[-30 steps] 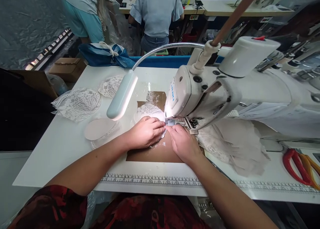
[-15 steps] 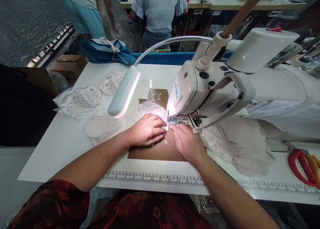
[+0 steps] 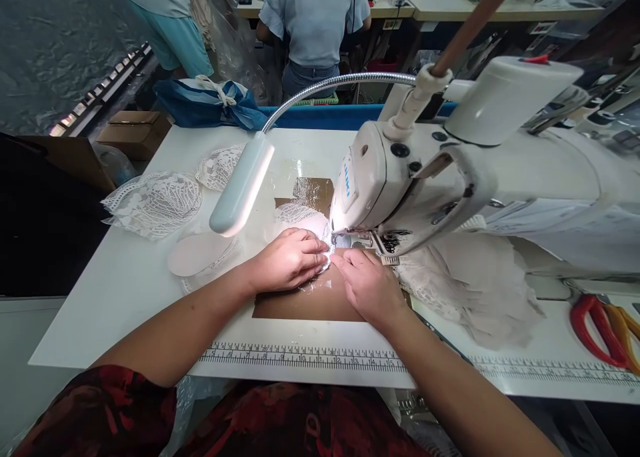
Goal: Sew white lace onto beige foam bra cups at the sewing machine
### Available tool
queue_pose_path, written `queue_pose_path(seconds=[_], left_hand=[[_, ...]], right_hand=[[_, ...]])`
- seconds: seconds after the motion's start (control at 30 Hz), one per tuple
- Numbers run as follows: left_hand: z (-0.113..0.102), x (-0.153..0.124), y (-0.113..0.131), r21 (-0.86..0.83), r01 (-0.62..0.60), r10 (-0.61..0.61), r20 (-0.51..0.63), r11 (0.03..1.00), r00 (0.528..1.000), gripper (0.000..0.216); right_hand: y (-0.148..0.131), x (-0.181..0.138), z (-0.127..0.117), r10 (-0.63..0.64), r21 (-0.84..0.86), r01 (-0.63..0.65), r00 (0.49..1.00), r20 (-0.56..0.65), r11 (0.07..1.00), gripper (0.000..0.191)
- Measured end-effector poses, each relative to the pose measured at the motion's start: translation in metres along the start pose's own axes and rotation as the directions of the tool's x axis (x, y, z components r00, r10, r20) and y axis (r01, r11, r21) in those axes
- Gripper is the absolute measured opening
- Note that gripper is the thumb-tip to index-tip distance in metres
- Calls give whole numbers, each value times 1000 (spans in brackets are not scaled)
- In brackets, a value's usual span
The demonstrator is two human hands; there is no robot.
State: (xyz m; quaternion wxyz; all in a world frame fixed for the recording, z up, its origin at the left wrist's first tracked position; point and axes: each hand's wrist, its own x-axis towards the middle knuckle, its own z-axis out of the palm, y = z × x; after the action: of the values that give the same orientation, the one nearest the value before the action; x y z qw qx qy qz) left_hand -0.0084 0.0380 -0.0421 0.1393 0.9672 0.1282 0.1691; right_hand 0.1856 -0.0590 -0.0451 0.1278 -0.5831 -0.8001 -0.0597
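Note:
A white lace cup piece [image 3: 301, 216] lies under the head of the white sewing machine [image 3: 370, 170], its right edge close to the needle area. My left hand [image 3: 291, 260] rests on the piece from the near left, fingers together and curled over its edge. From the right, my right hand [image 3: 367, 280] pinches that edge with thumb and forefinger, just in front of the presser foot. My fingers hide the near part of the lace. Beneath both hands lies a brown sheet [image 3: 300, 305] fixed to the table.
More lace pieces [image 3: 159, 200] and a pale oval pad [image 3: 196, 254] lie at left. A lamp [image 3: 243, 184] hangs over the table. At right are a pile of lace fabric [image 3: 480, 284] and red-handled scissors [image 3: 595, 330]. A ruler strip [image 3: 300, 360] runs along the front edge. Two people are beyond.
My right hand has moved slightly left, its fingertips now at the lace edge beside my left fingers. My left hand stays on the piece. The whole view has shifted a little.

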Motion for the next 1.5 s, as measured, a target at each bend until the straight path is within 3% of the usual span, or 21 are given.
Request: queue_pose_path(seconds=[0.4,0.67,1.0,1.5], left_hand=[[-5,2,2,52,4,-5,20,999,1000,28],[-2,2,2,57,-25,24,17,998,1000,26],[1,5,4,121,-19,18,14,992,1000,26],[2,8,-2,196,160,-147,-81,967,986,29]], right_hand=[[2,0,1,207,53,-213,973,99,976,43],[3,-1,-4,-6,70,3,999,41,998,39],[3,-3,-1,-2,59,0,1000,29,998,41],[1,1,3,79,-15,-78,996,45,997,44]])
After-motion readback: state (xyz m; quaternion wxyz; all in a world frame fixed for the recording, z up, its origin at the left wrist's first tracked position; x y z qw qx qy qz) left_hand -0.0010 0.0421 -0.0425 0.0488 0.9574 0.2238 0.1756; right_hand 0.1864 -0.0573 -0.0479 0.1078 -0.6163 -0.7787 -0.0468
